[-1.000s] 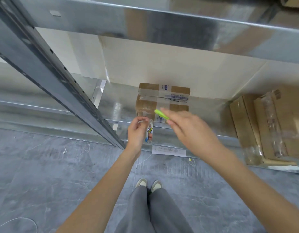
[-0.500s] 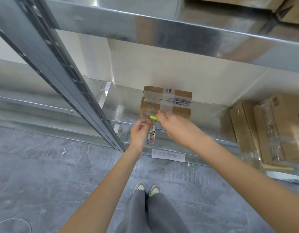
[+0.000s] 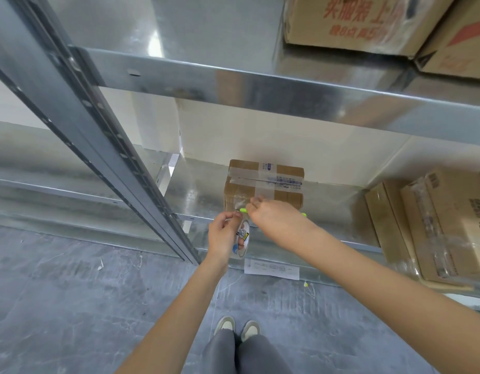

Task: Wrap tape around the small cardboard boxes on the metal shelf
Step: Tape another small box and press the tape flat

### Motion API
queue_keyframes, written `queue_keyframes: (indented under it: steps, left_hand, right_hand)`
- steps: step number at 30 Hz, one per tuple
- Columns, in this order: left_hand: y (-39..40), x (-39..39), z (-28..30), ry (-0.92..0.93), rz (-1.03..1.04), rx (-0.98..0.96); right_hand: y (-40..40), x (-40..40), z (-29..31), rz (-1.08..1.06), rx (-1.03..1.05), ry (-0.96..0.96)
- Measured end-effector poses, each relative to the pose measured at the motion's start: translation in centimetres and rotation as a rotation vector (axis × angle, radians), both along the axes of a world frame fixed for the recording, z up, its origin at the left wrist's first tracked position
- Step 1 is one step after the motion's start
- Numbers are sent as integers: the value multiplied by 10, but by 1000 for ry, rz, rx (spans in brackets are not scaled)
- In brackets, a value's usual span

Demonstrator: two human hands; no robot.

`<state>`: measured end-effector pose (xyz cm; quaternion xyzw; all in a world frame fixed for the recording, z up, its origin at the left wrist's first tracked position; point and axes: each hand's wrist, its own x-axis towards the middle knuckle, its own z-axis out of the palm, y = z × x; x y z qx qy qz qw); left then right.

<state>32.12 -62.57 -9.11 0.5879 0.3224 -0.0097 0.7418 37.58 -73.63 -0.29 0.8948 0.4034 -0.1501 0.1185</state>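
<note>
Head view: the cutting step of one wrap is judged to be in hand, with clear tape drawn from the roll to the front of the small cardboard box (image 3: 264, 182). The left hand (image 3: 223, 237) is curled round the tape roll (image 3: 243, 240), its fingers (image 3: 237, 217) pinched at the roll's top edge, just below the box. The right hand (image 3: 274, 220) is closed on a slim green cutter (image 3: 243, 210), whose tip is seen between the two hands at the stretched tape; a green end also shows past the wrist. Whether the blade touches the tape cannot be told. For the next move, the tape would need to be severed cleanly and the loose end pressed flat on the cardboard. The box sits on the lower metal shelf (image 3: 201, 190), already crossed by tape strips. Other taped boxes (image 3: 433, 225) lie well apart to the right, and larger cartons (image 3: 368, 20) are stacked on the shelf above.
</note>
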Motion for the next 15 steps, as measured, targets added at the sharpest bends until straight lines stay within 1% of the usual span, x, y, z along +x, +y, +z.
queue_keyframes:
  steps: [10, 15]
  left_hand:
    - [2, -1, 0, 15, -25, 5]
    - [4, -2, 0, 18, -48, 13]
  right_hand:
    - [7, -7, -7, -29, 8, -64]
    - [8, -10, -4, 34, -22, -113]
